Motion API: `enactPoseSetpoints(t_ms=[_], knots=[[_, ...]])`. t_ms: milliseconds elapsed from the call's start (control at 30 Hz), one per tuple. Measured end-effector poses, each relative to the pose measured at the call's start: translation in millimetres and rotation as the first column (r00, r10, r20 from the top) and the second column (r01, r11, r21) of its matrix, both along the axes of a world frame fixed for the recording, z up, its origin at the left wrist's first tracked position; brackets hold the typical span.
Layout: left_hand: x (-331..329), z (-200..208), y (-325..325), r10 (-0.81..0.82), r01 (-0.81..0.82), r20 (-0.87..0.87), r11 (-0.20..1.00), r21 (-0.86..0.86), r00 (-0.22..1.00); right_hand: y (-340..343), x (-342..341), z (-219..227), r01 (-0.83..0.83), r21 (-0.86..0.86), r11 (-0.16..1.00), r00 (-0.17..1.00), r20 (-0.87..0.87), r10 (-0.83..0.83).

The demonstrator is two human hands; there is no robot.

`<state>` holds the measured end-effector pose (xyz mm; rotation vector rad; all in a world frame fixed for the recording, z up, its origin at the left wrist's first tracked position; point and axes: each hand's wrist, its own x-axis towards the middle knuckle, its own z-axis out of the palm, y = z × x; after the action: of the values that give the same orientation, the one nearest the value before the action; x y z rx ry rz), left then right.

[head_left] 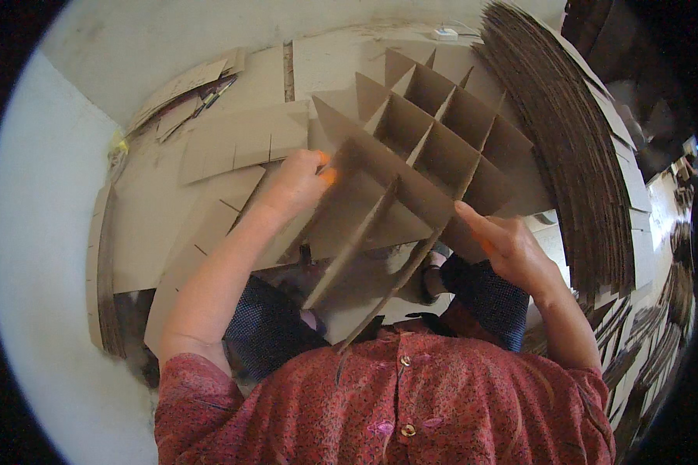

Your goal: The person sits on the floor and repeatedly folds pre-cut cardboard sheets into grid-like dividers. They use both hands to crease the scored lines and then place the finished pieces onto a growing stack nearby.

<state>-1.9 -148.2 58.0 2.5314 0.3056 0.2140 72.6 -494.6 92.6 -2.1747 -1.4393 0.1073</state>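
The left hand (301, 183) pinches the side of the cardboard divider grid (415, 186), which lies at its two to three o'clock. The right hand (512, 249) grips a near corner, the grid at its eleven o'clock. The step seems to be interlocking slotted strips; the next move probably calls for aligning slots, then pressing evenly.

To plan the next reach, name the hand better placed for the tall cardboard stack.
Probably the right hand: it holds the cardboard divider grid nearer the tall cardboard stack; the left hand is farther left.
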Motion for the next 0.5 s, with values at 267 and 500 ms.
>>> enactPoseSetpoints(t_ms=[267,500], knots=[[10,-19,60,0.253,-0.253,0.122,0.967,-0.015,0.96,4,36,-27,0.145,0.057,0.988,0.978,0.141,-0.152],[28,-105,142,0.024,-0.156,0.208,0.746,0.647,0.978,13,58,-43,0.206,0.045,0.978,0.968,0.141,-0.21]])
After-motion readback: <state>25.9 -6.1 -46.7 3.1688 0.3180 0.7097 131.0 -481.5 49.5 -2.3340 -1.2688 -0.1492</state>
